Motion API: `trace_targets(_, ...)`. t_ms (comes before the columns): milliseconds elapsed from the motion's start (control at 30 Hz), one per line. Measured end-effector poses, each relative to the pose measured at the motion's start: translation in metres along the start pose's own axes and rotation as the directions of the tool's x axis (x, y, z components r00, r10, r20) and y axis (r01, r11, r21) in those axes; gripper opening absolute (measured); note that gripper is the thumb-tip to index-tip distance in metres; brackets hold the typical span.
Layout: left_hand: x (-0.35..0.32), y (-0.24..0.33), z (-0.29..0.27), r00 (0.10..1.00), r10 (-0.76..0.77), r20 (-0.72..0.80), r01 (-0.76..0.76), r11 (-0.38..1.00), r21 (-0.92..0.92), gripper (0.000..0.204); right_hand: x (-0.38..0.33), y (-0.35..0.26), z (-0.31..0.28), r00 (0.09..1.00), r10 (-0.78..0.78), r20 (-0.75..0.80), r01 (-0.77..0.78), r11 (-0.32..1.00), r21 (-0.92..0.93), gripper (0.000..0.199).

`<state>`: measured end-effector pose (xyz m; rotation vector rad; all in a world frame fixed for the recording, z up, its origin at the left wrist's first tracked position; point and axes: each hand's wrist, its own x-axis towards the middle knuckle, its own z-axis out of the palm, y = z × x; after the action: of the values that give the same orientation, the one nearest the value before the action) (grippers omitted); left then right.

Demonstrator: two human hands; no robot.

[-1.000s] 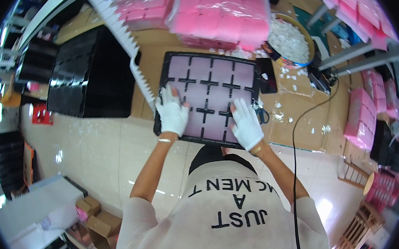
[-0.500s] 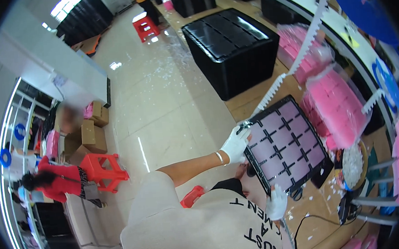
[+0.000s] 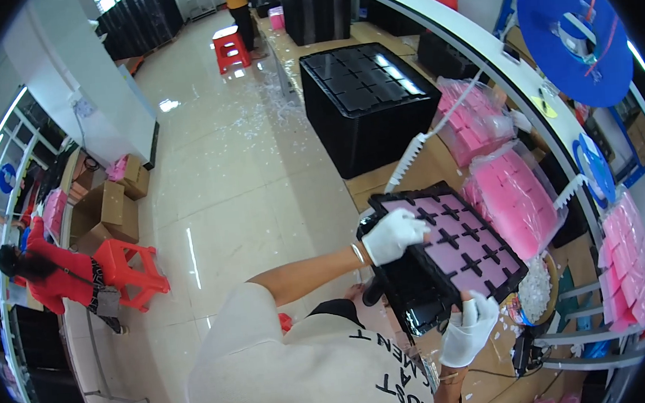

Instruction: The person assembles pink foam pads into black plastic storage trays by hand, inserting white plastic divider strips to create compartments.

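My left hand (image 3: 393, 237), in a white glove, grips the far left edge of a black tray (image 3: 472, 265) with cross-shaped dividers. Lilac-pink sheets (image 3: 452, 253) fill the tray's compartments. At its near corner, my right hand (image 3: 470, 331) pinches the rim, thumb and a finger against it, the glove's fingertips bare. This tray sits tilted and shifted to the right over another glossy black tray (image 3: 420, 292), whose left part shows dark. What lies under the upper tray is hidden.
A tall stack of black trays (image 3: 369, 114) stands farther along the table. Pink packs in clear plastic (image 3: 515, 198) and a bowl of white bits (image 3: 536, 291) lie to the right. Blue reels (image 3: 574, 34) hang above. A person in red (image 3: 59, 268) works at far left.
The upper tray has slid right off the tray beneath, baring its left part. Both hands moved with it; my left hand now reaches over the edge. The view has turned slightly.
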<state>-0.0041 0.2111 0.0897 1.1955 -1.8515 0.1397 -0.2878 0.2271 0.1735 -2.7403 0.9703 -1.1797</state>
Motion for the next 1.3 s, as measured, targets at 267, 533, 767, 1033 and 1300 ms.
trace_targets(267,0.009,0.025,-0.184,0.749,-0.655,-0.101,0.642,0.755,-0.134,0.024,0.038,-0.031,-0.018,0.7,0.446,-0.558,-0.186,0.868,0.46,0.053)
trace_targets(533,-0.005,-0.126,-0.248,0.22,-0.784,-0.58,0.355,0.618,-0.701,0.016,0.096,-0.06,-0.015,0.904,0.12,-0.41,0.336,0.394,0.855,0.054)
trace_targets(767,0.045,-0.302,-0.222,0.028,-0.846,-0.532,0.593,0.442,-0.673,0.032,0.179,-0.093,-0.028,0.833,-0.224,-0.506,0.301,-0.582,0.755,0.043)
trace_targets(1033,0.08,-0.35,-0.143,0.257,-0.77,-0.584,0.934,0.353,-0.054,0.082,0.217,-0.1,0.042,0.798,-0.271,-0.538,0.443,-0.341,0.829,0.039)
trace_targets(1300,0.054,-0.36,-0.169,0.38,-0.734,-0.563,0.903,0.426,0.053,0.066,0.256,-0.098,0.064,0.81,-0.309,-0.498,0.455,-0.205,0.867,0.035)
